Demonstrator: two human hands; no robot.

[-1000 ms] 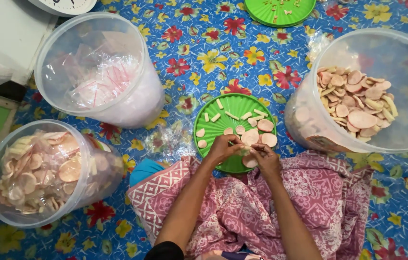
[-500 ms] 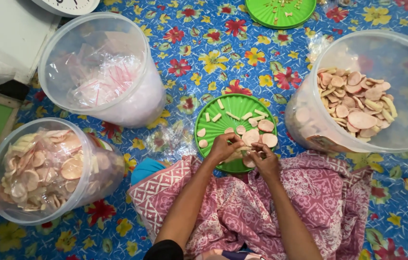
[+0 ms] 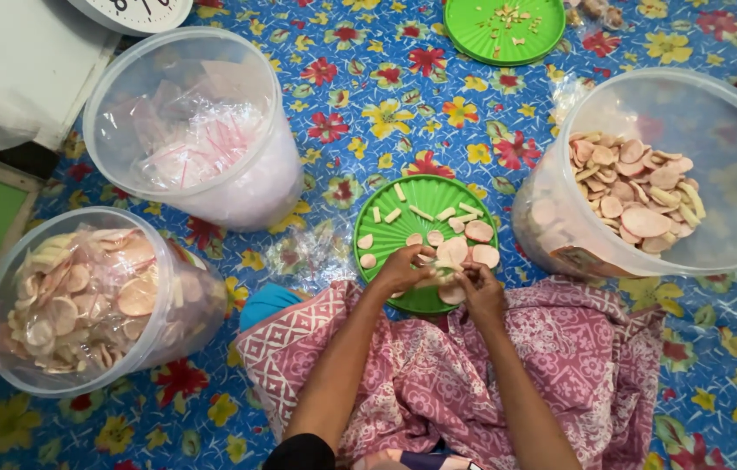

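A green round plate (image 3: 403, 196) lies on the flowered mat in front of my lap, with pale pink cracker slices (image 3: 478, 231) and small strips on it. My left hand (image 3: 402, 268) and my right hand (image 3: 482, 292) meet over the plate's near edge. Together they pinch a cracker slice (image 3: 448, 253) between their fingertips. Pink patterned cloth (image 3: 438, 374) covers my legs under both forearms.
A clear tub of pink crackers (image 3: 647, 187) stands to the right. A tub of bagged crackers (image 3: 81, 300) stands at the left, and a tub of clear bags (image 3: 199, 130) behind it. A second green plate (image 3: 508, 28) lies at the top. A loose clear bag (image 3: 312, 252) lies beside the plate.
Both hands stay at the plate's near edge; the fingers shift slightly on the cracker slice. Nothing else moved.
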